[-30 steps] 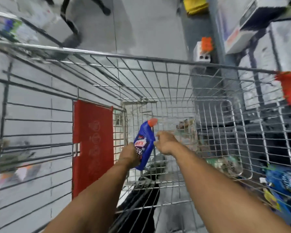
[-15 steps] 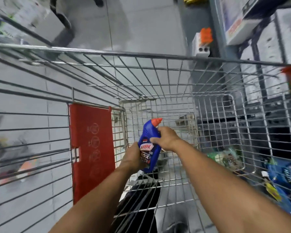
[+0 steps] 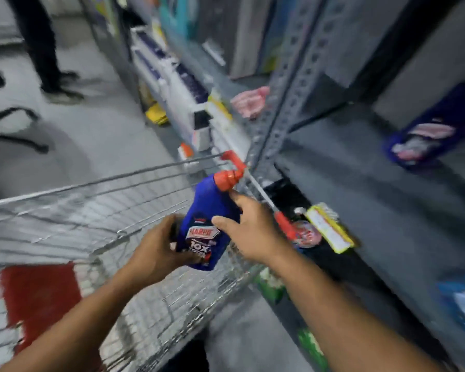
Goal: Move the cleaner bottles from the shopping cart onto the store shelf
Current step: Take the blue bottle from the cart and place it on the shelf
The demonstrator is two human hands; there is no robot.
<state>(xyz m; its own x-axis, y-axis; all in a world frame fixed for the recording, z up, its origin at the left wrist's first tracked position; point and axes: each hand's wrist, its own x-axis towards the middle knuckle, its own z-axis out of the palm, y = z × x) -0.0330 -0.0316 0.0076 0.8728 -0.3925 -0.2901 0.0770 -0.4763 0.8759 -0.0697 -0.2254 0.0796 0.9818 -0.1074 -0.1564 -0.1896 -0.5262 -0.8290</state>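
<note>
While left hand (image 3: 156, 248) grips the base of the cleaner bottle (image 3: 207, 218) and right hand (image 3: 250, 232) pinches below its cap, it hangs tilted just above the right rim of the shopping cart (image 3: 91, 181). Risk: base clips that rim en route to shelf (image 3: 373, 189), breaking grip.

We grip the blue bottle (image 3: 210, 218) at frame centre: our left hand (image 3: 156, 253) curls round its base, our right hand (image 3: 253, 232) clasps its upper side. The wire cart (image 3: 91, 210) fills the lower left, the grey shelf (image 3: 360, 183) the right.
</note>
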